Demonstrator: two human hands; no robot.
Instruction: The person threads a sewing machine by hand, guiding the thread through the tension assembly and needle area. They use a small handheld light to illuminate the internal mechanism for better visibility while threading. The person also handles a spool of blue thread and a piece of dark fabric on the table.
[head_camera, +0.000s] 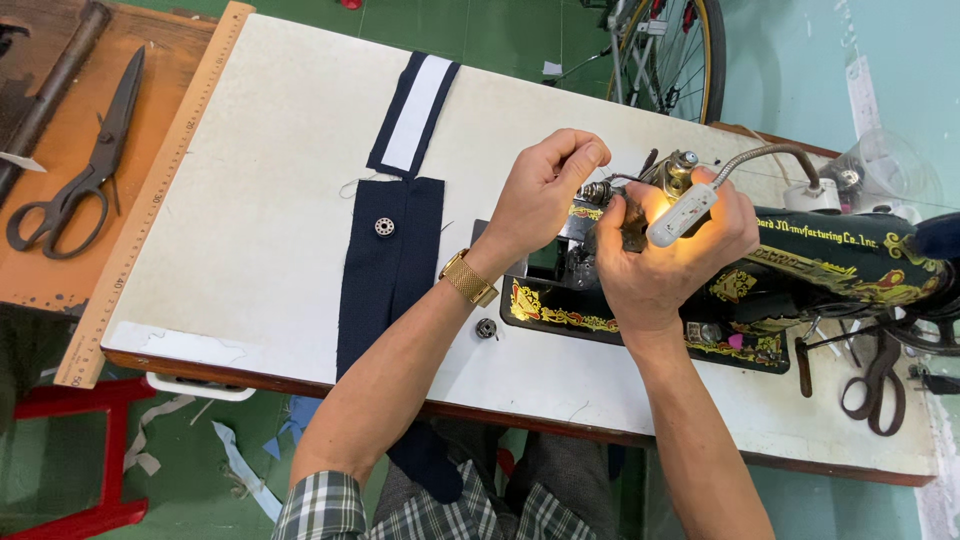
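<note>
My left hand is raised at the needle end of a black sewing machine with gold decoration, thumb and forefinger pinched together as if on a thread too fine to see. My right hand rests on the machine head by its lit gooseneck lamp, fingers curled around the needle area. A gold watch sits on my left wrist. A dark navy fabric strip lies on the white table, a metal bobbin on it. Another bobbin lies near my left forearm.
A navy piece with a white panel lies further back. A long wooden ruler runs along the table's left edge. Large black scissors rest on a brown bench at left; smaller scissors lie right. A bicycle wheel stands behind.
</note>
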